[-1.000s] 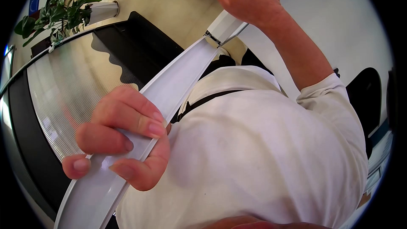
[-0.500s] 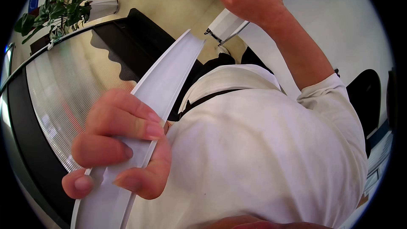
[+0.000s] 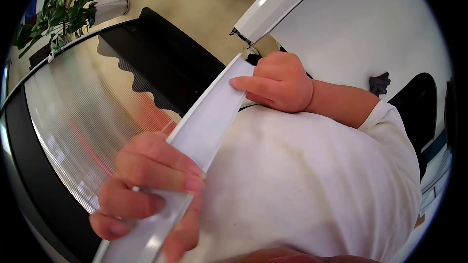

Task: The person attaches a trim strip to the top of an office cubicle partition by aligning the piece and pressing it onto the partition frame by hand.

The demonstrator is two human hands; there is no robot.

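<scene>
A long white channel strip (image 3: 202,136) with raised side edges runs diagonally in front of my chest. My left hand (image 3: 151,185) is closed around its lower part, fingers lying across the channel and pressing on the near edge. At the upper end, my right hand (image 3: 280,83) grips the near edge. Its index fingertip rests inside the channel while the other fingers are curled, partly hidden behind the strip. Beyond the bottom of the view, the lower end of the strip is hidden.
To the left stands a dark-framed ribbed translucent panel (image 3: 83,117) with a black wavy strip. A white table (image 3: 360,29) holds a crumpled dark grey item (image 3: 379,84). A black chair (image 3: 419,107) is at right. A potted plant (image 3: 61,17) stands at upper left.
My right hand has come down from above the table to the strip's upper end and taken hold of it. My left hand and the strip have shifted slightly down and right.
</scene>
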